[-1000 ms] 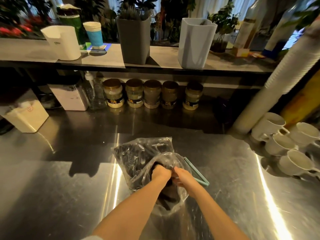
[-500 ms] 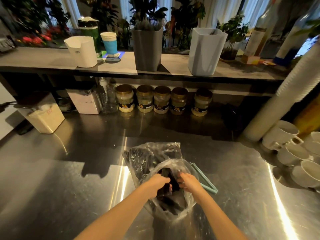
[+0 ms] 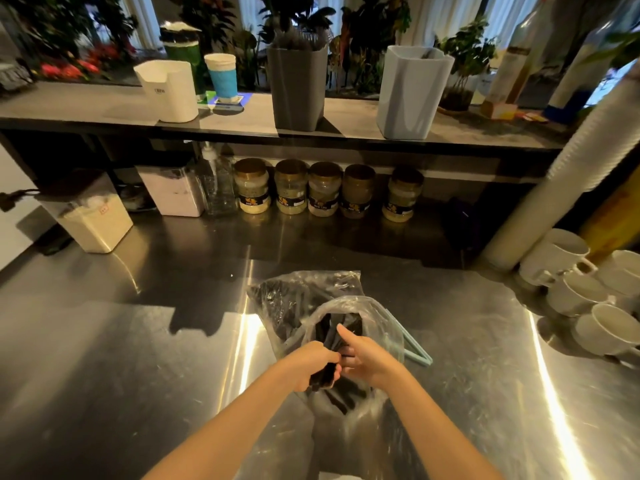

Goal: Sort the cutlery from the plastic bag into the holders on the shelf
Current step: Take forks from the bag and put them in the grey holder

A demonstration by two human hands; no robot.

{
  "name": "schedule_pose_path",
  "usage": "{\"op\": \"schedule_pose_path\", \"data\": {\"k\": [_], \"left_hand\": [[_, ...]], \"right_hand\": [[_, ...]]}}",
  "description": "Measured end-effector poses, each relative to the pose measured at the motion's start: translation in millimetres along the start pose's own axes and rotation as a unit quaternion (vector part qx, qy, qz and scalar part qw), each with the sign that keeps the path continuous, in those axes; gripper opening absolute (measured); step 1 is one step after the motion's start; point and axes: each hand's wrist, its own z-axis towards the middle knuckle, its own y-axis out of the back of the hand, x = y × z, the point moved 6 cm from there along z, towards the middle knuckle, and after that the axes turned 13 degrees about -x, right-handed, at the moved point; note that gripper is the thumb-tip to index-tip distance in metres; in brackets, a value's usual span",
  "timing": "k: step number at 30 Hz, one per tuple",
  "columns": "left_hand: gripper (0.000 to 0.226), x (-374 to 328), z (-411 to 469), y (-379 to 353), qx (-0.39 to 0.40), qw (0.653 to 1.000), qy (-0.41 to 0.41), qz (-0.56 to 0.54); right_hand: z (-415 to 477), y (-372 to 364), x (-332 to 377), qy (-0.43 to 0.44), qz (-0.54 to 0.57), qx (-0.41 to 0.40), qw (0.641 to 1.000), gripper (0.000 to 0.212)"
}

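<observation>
Fingers of our left hand (image 3: 311, 368) clamp black plastic cutlery (image 3: 341, 327) inside the clear plastic bag (image 3: 294, 299), long axis toward the shelf (image 3: 86, 105). Our right hand (image 3: 370, 360) touches it, grip unclear.

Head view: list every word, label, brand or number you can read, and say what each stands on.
No text is legible in this view.
Jars: black labels with gold print, too blurred to read.
White holder: small grey mark, too small to read.
White bin: red mark near the top, too blurred to read.
</observation>
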Motion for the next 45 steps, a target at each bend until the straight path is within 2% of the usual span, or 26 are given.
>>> {"op": "schedule_pose_path", "data": {"k": [4,8,12,14,17,21,25,29,32,35,38,45], "left_hand": [[0.005,0,-22,0,0.018,0.997,-0.056,0.058],[0.030,1,-32,7,0.014,0.996,-0.064,0.061],[0.035,0,-43,15,0.084,0.990,-0.057,0.097],[0.038,2,-48,17,0.110,0.983,-0.052,0.140],[0.036,11,-51,19,0.128,0.968,-0.043,0.213],[0.032,17,-56,21,0.156,0.941,-0.046,0.297],[0.029,14,-60,25,0.184,0.906,-0.070,0.376],[0.041,4,-52,27,0.147,0.902,-0.098,0.394],[0.055,-13,-50,26,0.116,0.911,-0.150,0.366],[0.054,-36,-51,22,0.051,0.912,-0.222,0.340],[0.048,-57,-53,18,-0.019,0.909,-0.261,0.324],[0.038,-84,-59,16,-0.074,0.915,-0.291,0.270]], "right_hand": [[-3,-19,-12,-0.051,0.110,0.020,0.992,0.029],[-9,-36,-15,-0.076,0.200,0.045,0.976,0.018],[-23,-39,-21,-0.099,0.221,0.051,0.969,0.019],[-27,-42,-34,-0.122,0.265,0.054,0.955,0.015],[-26,-50,-59,-0.151,0.308,0.081,0.936,0.031],[-29,-49,-65,-0.134,0.330,0.122,0.926,0.056],[-49,-48,-56,-0.054,0.320,0.164,0.932,0.050],[-60,-47,-36,0.049,0.279,0.189,0.940,0.044],[-51,-38,-16,0.081,0.243,0.155,0.954,0.044],[-45,-31,7,0.071,0.209,0.064,0.973,0.036],[-44,-30,30,0.066,0.232,0.011,0.970,0.025],[-49,-30,64,0.117,0.228,0.040,0.966,0.016]]}}
